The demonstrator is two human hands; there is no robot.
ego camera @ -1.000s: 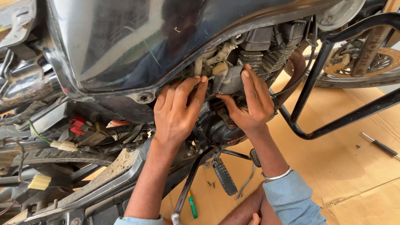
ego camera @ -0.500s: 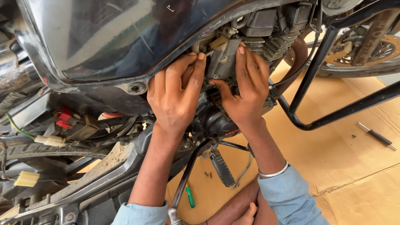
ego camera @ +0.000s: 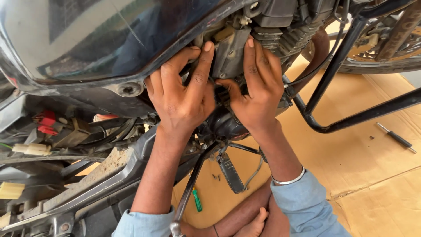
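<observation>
Two hands, both on the same spot: head view, looking down at a motorcycle lying over on flattened cardboard [ego camera: 351, 153]. Left hand [ego camera: 182, 94] spread wide, fingers fanned flat against the lower edge of the dark fuel tank [ego camera: 101, 39] and the grey engine-side part [ego camera: 230, 55] next to it; holds nothing that shows. Right hand [ego camera: 256, 90] also splayed, fingers up along the right side of that same grey part, thumb hooked in toward the left hand's thumb; whether it grips anything underneath, can't tell. The grey part sits betw. the two hands, just under the tank edge, cooling fins to its right.

Counts: 1 black crash-guard bar [ego camera: 337, 83] bent around the engine; 1 folding footpeg [ego camera: 230, 175] below the wrists; 1 small green-handled tool [ego camera: 197, 199] on the cardboard nr the left forearm; 1 dark screwdriver [ego camera: 397, 137] lying well apart at right; 1 thin metal bangle [ego camera: 287, 181] on the right wrist; 2 light-blue sleeves. Few tiny dark bits on the cardboard by the footpeg, too small to tell.

Surface: tan cardboard sheets, creased and seamed, over the floor. Part of a wheel at upper right.

Connectors at left, under the seat area: 1 red plug [ego camera: 46, 122], 1 white one [ego camera: 31, 149], 1 cream block [ego camera: 11, 190] lower down, among black wiring. No readable labels.
</observation>
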